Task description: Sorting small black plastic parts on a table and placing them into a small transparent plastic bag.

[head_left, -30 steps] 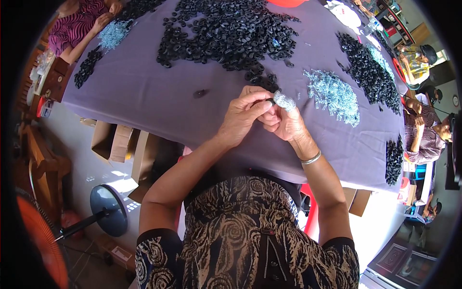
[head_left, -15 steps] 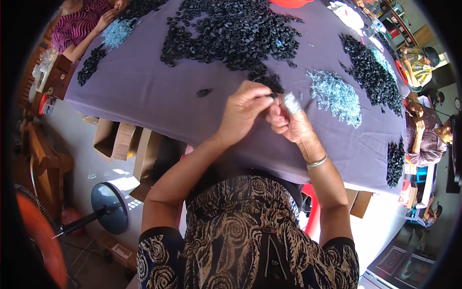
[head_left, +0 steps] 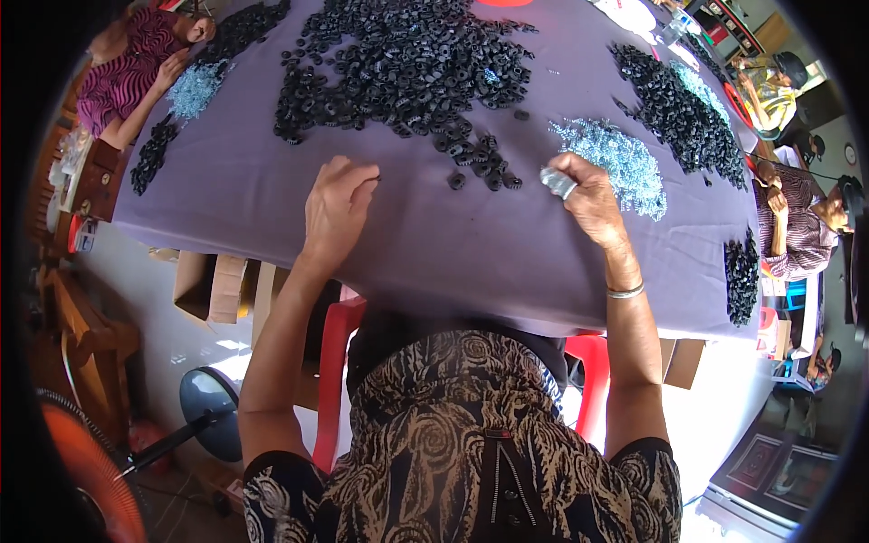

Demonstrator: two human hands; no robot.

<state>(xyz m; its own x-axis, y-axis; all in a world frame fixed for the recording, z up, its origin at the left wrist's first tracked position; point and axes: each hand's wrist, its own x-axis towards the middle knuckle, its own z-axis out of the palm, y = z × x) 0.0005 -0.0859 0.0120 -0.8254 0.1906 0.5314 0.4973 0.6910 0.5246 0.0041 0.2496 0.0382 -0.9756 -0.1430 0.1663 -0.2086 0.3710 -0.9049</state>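
My left hand (head_left: 337, 206) is over the left-middle of the purple cloth, fingers curled and index bent forward. A tiny dark bit shows at its fingertips, too small to name. My right hand (head_left: 590, 201) is closed beside a pile of small pale-blue springs (head_left: 625, 167). Silvery tape (head_left: 558, 183) wraps its thumb, and whatever its fingers hold is hidden. Between my hands, several loose black ring-shaped parts (head_left: 484, 163) trail toward me from a large heap of black ribbed parts (head_left: 407, 72).
The purple tablecloth (head_left: 434, 253) covers the table up to my lap. More black parts (head_left: 679, 118) lie at right, with a small group (head_left: 741, 281) near the right edge. Other people sit at left and right. An orange fan (head_left: 90, 471) and cardboard boxes (head_left: 213, 285) stand at lower left.
My hands were together in the middle, fingers meeting at a small black part. They have separated, left hand leftward and right hand toward the springs. A lone black part at left is now hidden from view.
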